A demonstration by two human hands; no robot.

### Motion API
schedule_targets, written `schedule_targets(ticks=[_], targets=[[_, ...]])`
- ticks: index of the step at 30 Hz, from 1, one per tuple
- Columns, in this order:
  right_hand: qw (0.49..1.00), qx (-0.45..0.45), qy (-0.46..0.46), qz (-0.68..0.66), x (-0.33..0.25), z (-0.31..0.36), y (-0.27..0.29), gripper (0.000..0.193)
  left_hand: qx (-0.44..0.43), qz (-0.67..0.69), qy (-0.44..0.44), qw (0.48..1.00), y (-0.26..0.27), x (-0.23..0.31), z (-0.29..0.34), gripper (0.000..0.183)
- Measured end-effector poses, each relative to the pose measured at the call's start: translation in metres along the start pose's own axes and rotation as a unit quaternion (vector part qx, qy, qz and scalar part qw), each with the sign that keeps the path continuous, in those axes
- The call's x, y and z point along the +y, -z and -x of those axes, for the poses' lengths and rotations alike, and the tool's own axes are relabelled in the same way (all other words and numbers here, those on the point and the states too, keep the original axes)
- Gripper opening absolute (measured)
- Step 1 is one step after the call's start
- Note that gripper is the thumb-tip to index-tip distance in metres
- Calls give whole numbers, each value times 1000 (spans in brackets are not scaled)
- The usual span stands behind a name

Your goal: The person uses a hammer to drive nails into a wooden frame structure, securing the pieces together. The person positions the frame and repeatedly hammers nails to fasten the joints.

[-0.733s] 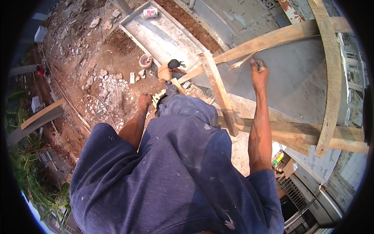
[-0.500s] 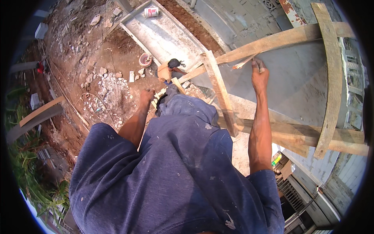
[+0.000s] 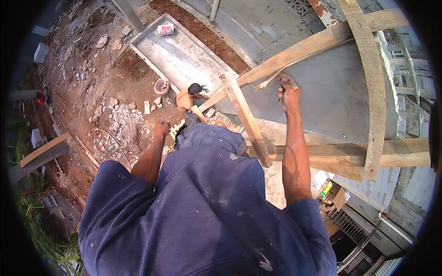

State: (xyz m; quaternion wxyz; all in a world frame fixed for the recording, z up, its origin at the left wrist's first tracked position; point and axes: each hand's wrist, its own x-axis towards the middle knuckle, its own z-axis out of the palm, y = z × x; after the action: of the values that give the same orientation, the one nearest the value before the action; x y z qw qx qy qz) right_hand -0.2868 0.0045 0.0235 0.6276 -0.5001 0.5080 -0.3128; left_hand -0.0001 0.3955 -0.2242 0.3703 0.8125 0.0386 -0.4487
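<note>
My right hand (image 3: 289,94) is raised beside a slanting wooden beam (image 3: 317,43), fingers curled around a small, thin, dark thing whose kind I cannot make out. Its upper fingers are close to a splintered strip of pale wood (image 3: 270,82) along the beam's lower edge; whether they touch it I cannot tell. Behind that hand lies a smooth grey cement surface (image 3: 331,87). Lower and to the left, my left hand (image 3: 162,129) is closed near some short pale wood pieces (image 3: 177,129); what it holds, if anything, is hidden.
A short plank (image 3: 246,120) crosses in front of me; another upright plank (image 3: 373,92) and a lower beam (image 3: 340,154) stand right. Far below, a person (image 3: 186,99) crouches by a shallow mixing trough (image 3: 152,53) holding a white bucket (image 3: 165,30). Rubble (image 3: 122,124) covers ground left.
The whole view has shifted, so the surroundings sit farther left and slightly higher. My right hand has turned and its fingers are rearranged, now showing the thin dark thing. My left hand stays low.
</note>
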Motion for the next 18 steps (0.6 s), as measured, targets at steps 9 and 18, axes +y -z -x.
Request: schedule_targets(ticks=[9, 18], targets=[[943, -41, -104, -313, 13, -6, -2, 11, -23, 17, -36, 999, 5, 25, 1, 18], [855, 72, -86, -506, 9, 2, -26, 14, -76, 49, -72, 993, -15, 61, 7, 17]])
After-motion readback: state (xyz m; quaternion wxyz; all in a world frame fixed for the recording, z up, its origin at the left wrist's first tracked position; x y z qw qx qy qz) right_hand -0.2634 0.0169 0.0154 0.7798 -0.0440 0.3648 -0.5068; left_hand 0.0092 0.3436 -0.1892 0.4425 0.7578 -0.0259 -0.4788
